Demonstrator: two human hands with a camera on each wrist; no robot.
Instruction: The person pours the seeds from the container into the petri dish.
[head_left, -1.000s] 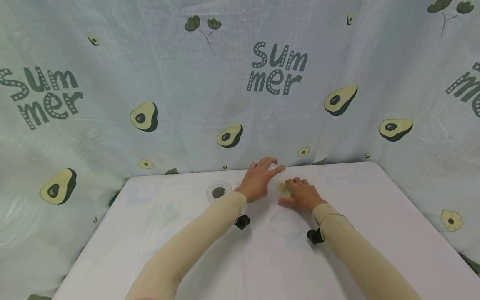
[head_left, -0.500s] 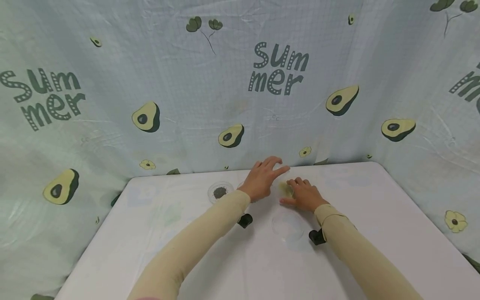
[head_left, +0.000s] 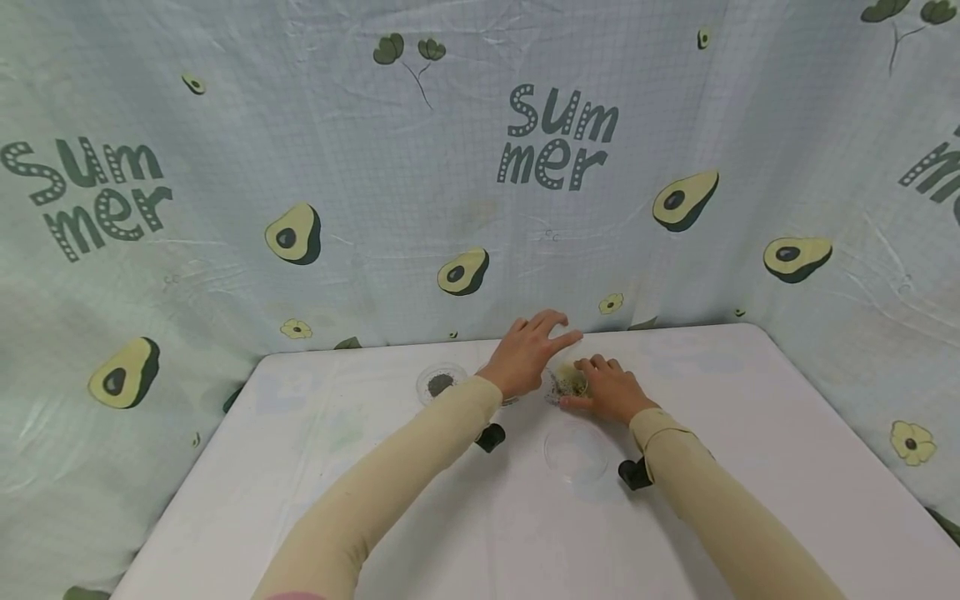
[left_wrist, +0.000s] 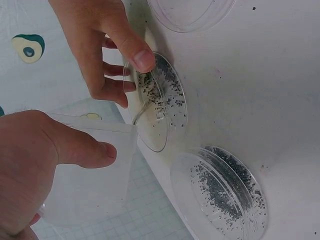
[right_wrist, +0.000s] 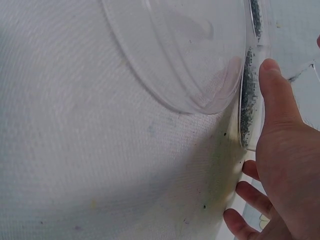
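My left hand holds a translucent plastic cup, tipped on its side in the left wrist view. A thin, clear-looking stream runs from the cup's rim into a clear petri dish. Dark granules are scattered across that dish. My right hand grips the dish's edge, its thumb on the near rim and the other fingers at the far side. In the head view the cup is mostly hidden behind the left hand.
Another petri dish with dark granules stands to the left. A second one sits partly under the left wrist in the head view. A clear, round, shallow dish or lid lies nearer the person. A printed curtain hangs behind the table.
The left hand has shifted slightly to the right. Dark specks now show spread in the dish between the hands, where only a yellowish patch showed before. The right hand keeps its hold.
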